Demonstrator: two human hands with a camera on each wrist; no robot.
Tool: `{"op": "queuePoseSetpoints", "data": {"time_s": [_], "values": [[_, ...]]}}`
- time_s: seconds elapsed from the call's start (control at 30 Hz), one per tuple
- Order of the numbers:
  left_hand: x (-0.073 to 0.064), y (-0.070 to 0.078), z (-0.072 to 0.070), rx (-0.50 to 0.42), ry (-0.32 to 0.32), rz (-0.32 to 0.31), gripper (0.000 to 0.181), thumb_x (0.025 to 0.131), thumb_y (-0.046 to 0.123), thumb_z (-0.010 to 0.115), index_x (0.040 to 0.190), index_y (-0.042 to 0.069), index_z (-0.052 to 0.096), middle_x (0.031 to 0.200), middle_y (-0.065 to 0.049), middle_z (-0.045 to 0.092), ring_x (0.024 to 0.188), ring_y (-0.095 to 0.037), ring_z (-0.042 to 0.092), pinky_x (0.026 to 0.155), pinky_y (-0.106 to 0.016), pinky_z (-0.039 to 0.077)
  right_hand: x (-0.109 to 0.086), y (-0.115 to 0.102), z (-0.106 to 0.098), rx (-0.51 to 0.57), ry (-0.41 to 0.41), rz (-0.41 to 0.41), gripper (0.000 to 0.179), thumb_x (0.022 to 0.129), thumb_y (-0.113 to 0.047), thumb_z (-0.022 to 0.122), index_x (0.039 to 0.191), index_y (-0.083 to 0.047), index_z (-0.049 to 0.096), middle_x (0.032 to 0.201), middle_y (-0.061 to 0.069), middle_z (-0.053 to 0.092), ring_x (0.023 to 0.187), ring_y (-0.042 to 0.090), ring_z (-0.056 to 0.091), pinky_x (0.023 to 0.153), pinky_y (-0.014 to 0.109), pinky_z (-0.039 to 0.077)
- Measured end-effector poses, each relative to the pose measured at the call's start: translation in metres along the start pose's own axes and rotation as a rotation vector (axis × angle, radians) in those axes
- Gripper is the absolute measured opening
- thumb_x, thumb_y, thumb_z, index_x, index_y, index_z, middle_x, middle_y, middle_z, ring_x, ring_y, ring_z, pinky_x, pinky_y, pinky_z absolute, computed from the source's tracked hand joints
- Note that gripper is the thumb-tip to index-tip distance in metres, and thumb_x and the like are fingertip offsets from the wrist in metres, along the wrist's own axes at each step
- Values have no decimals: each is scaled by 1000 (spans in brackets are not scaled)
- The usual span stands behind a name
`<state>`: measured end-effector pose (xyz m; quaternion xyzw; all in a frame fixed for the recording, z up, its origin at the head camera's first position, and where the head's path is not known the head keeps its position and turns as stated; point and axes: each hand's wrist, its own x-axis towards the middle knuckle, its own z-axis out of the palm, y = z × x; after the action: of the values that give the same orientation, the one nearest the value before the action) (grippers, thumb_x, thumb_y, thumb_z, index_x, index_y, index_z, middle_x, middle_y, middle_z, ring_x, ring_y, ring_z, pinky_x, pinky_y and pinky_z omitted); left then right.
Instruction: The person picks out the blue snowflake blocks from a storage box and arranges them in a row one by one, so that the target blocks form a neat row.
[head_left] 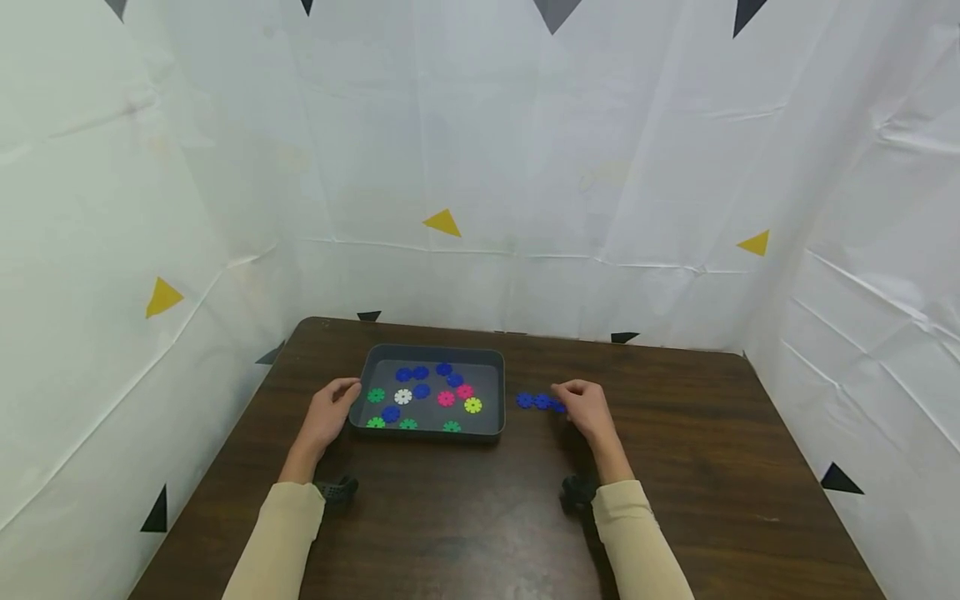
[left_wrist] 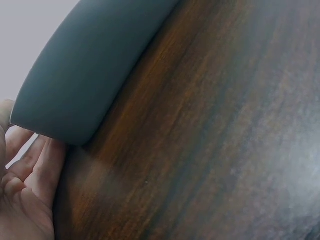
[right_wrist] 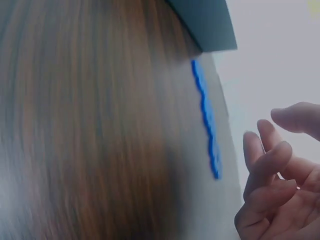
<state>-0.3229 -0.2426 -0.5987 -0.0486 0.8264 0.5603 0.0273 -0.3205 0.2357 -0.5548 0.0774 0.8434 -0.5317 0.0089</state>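
Note:
A grey tray (head_left: 427,435) holds several notched plastic discs: blue (head_left: 422,391), green (head_left: 376,395), pink (head_left: 446,399), one white (head_left: 403,397) and one yellow (head_left: 472,405). My left hand (head_left: 326,414) grips the tray's left side; in the left wrist view the thumb is at the rim and the fingers lie against the outer wall (left_wrist: 85,75). Right of the tray lies a row of joined blue discs (right_wrist: 206,115) on the table. Over its right end is my right hand (head_left: 588,408), thumb and fingers apart and nothing between them in the right wrist view.
The dark wooden table (head_left: 465,517) has white sheets (head_left: 525,167) with coloured triangles behind it and at both sides. Each wrist carries a black camera mount (head_left: 337,490).

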Motion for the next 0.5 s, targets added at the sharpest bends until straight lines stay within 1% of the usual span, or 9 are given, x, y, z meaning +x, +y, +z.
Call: {"op": "queuePoseSetpoints", "data": {"time_s": [0.1, 0.2, 0.4, 0.5], "values": [[0, 0, 0, -3, 0, -1, 60, 112, 50, 54, 156, 9, 52, 162, -19, 50, 149, -37, 46, 128, -61, 36, -3, -7, 6, -4, 4, -33, 34, 105, -29, 70, 118, 2, 76, 124, 20, 72, 98, 26, 62, 74, 26, 52], [0, -1, 0, 0, 2, 1, 60, 112, 51, 54, 156, 9, 53, 161, -20, 50, 148, -38, 47, 127, -61, 37, -5, -12, 11, -9, -1, -69, 30, 105, -25, 71, 120, 0, 76, 125, 20, 72, 106, 28, 63, 81, 29, 51], [2, -2, 0, 17, -2, 13, 58, 113, 48, 52, 156, 9, 52, 162, -19, 50, 150, -39, 46, 126, -62, 38, -10, -26, 24, -5, -38, -135, 31, 104, -23, 71, 126, -1, 74, 127, 18, 72, 116, 32, 64, 92, 41, 54], [2, -2, 0, 23, -2, 13, 58, 114, 48, 51, 157, 9, 52, 162, -19, 50, 151, -39, 46, 126, -62, 38, -13, -34, 33, -8, -37, -186, 31, 103, -21, 72, 127, -1, 73, 125, 17, 73, 118, 33, 64, 97, 49, 54]]}}
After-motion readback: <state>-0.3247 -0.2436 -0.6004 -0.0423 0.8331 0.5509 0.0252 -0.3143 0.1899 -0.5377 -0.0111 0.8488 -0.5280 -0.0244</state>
